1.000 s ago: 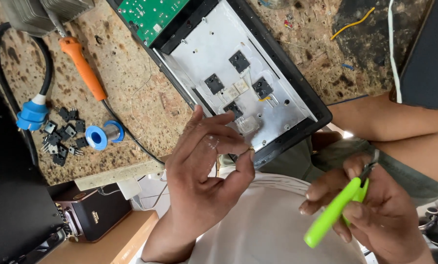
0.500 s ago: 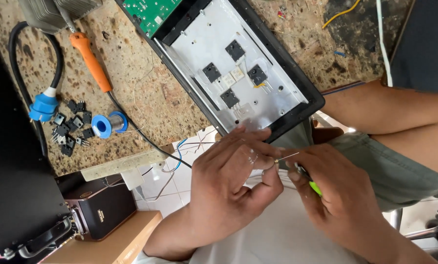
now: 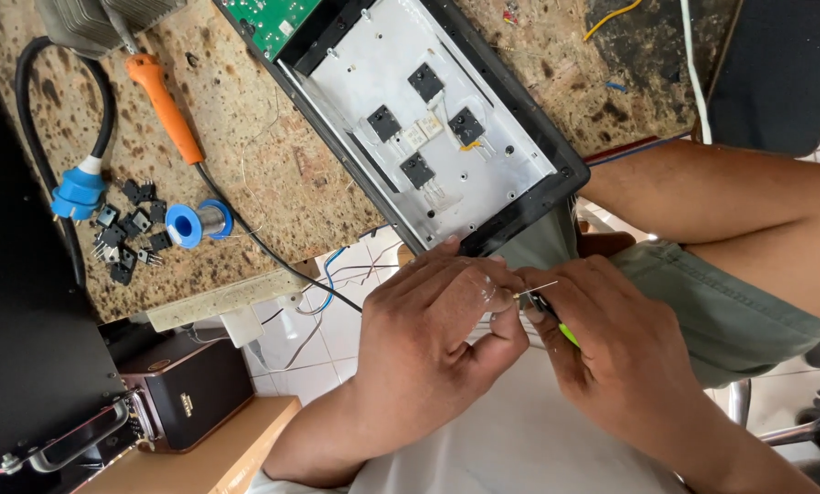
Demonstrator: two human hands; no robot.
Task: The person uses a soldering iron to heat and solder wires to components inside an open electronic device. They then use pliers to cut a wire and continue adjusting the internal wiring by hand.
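Count, taken outward from the open metal case (image 3: 446,119) on the speckled worktop:

- Black square components mounted inside the case: four (image 3: 425,82).
- Green circuit boards at its upper-left end: one (image 3: 268,16).
- Orange-handled soldering irons left of the case: one (image 3: 163,105).
- Solder spools, blue, left of the case: one (image 3: 199,222).
- Blue plugs, further left: one (image 3: 78,192).
- Loose black components beside the spool: about a dozen (image 3: 126,229); exact number cannot be told.

The left hand (image 3: 437,329) closes over a small part, hiding it. The right hand (image 3: 611,348) covers most of a green-handled tool (image 3: 565,331). The circuit board (image 3: 273,18) and grey box (image 3: 90,18) at the table's (image 3: 273,174) far edge are cut off.
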